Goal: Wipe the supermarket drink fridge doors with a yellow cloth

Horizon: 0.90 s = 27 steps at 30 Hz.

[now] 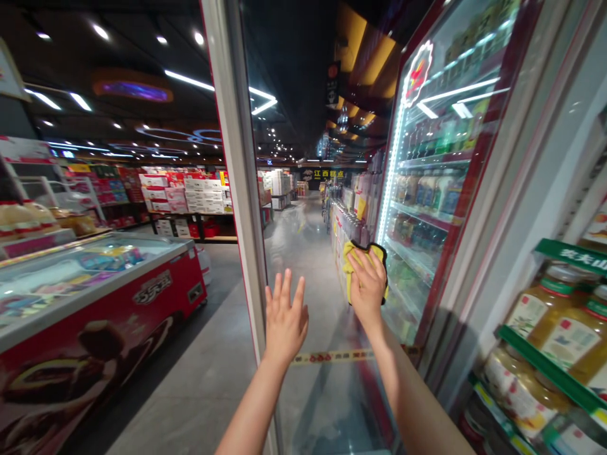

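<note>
A tall glass door (313, 398) in a grey metal frame stands in front of me. My right hand (368, 284) presses a yellow cloth (352, 253) with a black edge against the glass, its fingers lying over the cloth. To the left, near the door frame, my left hand (286, 316) is raised with its fingers spread and nothing in it. Whether its fingertips touch the glass cannot be made out. A strip of tape with printed marks (332, 356) runs across the glass below both hands.
A red chest freezer (175, 294) with a glass top is at the left. Shelves of large jars (564, 328) stand close at the right. A lit drinks cooler (427, 189) shows in the glass. Stacked boxes (208, 196) are farther back.
</note>
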### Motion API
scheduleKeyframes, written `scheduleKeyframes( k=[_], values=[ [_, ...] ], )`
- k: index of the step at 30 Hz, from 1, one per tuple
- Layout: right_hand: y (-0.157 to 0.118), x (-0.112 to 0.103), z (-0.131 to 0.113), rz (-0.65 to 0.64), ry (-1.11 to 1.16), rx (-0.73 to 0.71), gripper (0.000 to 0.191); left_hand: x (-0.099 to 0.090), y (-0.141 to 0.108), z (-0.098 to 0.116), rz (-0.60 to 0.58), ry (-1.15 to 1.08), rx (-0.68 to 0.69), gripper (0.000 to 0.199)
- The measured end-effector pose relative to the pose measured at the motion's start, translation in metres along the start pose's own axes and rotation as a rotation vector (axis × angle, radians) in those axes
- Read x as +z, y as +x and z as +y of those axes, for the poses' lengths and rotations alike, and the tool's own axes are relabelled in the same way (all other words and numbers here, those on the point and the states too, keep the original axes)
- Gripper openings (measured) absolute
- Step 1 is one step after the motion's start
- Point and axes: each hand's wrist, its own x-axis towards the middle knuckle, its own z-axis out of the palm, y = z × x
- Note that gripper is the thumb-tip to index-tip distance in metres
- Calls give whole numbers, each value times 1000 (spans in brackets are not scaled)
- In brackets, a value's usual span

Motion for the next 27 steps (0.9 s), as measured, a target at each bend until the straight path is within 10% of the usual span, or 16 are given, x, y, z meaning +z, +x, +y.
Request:
scheduleKeyframes(
  k=[5, 10, 16, 21, 27],
  values=[
    [15, 37, -46, -121, 7, -4, 49, -4, -7, -8, -30, 20, -20, 72],
    [-7, 21, -37, -319, -14, -190, 54, -4, -15, -16, -22, 45, -55, 74],
    [18, 31, -34, -12, 57, 3, 40, -7, -21, -20, 16, 34, -72, 80],
    [26, 54, -65, -210, 232, -30, 45, -13, -17, -13, 91, -106, -14, 80],
    [22, 35, -57, -352, 746, 124, 52, 3, 0, 3, 75, -329, 174, 78]
  ],
)
